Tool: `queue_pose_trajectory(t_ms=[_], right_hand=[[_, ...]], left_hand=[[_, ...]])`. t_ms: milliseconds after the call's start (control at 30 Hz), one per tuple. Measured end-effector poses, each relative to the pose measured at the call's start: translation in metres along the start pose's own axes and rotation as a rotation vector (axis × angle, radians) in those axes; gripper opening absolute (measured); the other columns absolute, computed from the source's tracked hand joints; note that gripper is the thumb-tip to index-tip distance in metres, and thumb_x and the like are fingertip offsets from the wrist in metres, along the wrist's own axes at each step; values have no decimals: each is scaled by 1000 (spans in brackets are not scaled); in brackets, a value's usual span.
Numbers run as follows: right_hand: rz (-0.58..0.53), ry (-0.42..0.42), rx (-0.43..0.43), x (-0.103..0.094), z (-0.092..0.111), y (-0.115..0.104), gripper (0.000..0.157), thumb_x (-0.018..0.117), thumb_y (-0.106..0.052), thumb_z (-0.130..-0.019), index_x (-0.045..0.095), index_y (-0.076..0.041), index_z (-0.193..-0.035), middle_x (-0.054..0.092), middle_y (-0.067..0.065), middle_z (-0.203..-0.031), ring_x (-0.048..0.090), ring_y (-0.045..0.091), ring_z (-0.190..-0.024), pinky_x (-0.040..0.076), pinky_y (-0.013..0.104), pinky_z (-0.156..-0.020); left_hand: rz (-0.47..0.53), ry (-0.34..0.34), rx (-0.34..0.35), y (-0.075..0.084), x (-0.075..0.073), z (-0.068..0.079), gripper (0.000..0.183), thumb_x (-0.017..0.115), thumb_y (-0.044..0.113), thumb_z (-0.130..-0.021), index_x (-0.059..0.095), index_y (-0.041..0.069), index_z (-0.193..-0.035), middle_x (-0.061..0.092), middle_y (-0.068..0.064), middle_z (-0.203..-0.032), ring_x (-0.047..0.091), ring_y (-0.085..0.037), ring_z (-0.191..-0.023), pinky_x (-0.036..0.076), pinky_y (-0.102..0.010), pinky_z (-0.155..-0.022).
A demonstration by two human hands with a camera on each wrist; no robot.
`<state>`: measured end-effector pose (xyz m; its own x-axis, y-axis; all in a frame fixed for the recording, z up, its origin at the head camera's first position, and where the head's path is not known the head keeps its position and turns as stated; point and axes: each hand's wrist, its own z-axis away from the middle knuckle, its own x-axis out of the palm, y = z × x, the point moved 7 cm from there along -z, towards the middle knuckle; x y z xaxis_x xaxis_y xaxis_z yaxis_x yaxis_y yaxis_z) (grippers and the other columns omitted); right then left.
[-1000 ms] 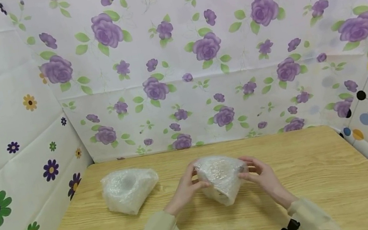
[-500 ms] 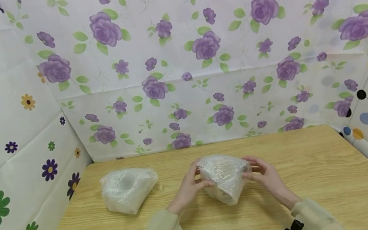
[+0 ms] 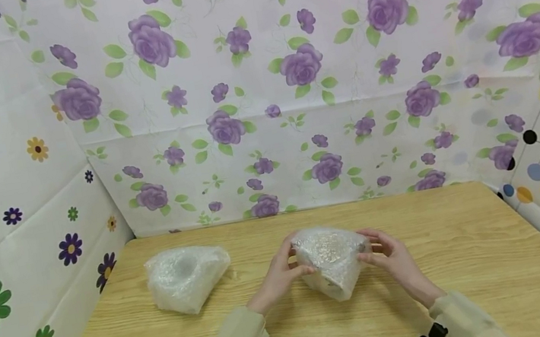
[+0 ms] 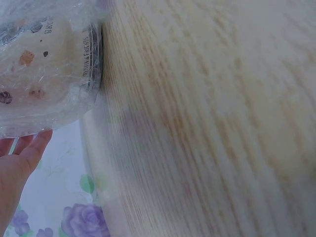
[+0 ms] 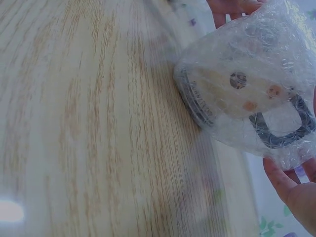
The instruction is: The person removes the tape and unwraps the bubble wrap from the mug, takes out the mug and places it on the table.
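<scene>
A mug (image 3: 332,260) wrapped in bubble wrap sits between my two hands at the middle of the table. Its pale side, printed with small faces and lettering, shows through the wrap in the left wrist view, as does its dark-rimmed base (image 4: 95,59). A black handle (image 5: 276,139) is visible through the plastic in the right wrist view. My left hand (image 3: 279,275) grips the bundle's left side, thumb toward the front. On the other side, my right hand (image 3: 394,262) holds it with thumb and fingers, close to the handle. The bundle's base is close over the tabletop.
A second bubble-wrapped bundle (image 3: 187,282) lies to the left, with a round shape showing through its top. The wooden table (image 3: 480,252) ends at the back against a flowered cloth (image 3: 277,149), and patterned cloths hang along both sides.
Both hands and the wrapped mug have shifted slightly to the right, with the grip unchanged. The other bundle stays in place while the head view drifts a little.
</scene>
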<state>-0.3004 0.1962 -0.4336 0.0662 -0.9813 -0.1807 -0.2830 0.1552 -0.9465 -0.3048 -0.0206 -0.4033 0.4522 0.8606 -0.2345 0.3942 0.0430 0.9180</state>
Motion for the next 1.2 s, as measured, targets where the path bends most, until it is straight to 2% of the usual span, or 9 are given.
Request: queue_pose_trajectory(t_ms=[167,367,800,1067,1200], right_hand=[[3,2,4,-1,1,2,47,67,-9,-82,50,-1,-125,48,17,-122,46,37,-104,47,34,-76],[6,5,9,-2,0,5,48,68,-11,-81,50,-3,-125,49,16,-121,46,36,-104,47,36,-76],[19,6,45,-1,-1,9,50,68,-13,-82,49,-5,-127,47,15,-123,45,35,-107,45,36,-78],[15,8,50,-2,-2,12,51,68,-10,-82,48,-4,-128,47,16,-124,45,37,-106,46,36,-77],[26,-11,47,-1,-1,6,50,67,-11,-82,47,-3,-128,47,17,-123,46,38,-105,46,37,-78]], left_hand=[[-3,12,0,-1,0,0,69,63,-5,-80,24,-4,-137,39,-21,-126,46,-34,-106,45,-32,-83],[-1,-5,-7,-1,1,1,68,62,-5,-82,23,-4,-138,39,-22,-126,46,-35,-106,45,-33,-83],[1,-7,-8,-1,0,0,68,62,-5,-83,23,-4,-138,38,-21,-127,44,-35,-108,43,-38,-85],[18,-14,-41,-4,1,1,68,61,-3,-84,21,-2,-139,38,-20,-127,43,-34,-109,45,-32,-83],[35,-15,-52,-5,1,1,68,60,-4,-84,21,-1,-140,38,-18,-128,44,-33,-109,45,-32,-82]])
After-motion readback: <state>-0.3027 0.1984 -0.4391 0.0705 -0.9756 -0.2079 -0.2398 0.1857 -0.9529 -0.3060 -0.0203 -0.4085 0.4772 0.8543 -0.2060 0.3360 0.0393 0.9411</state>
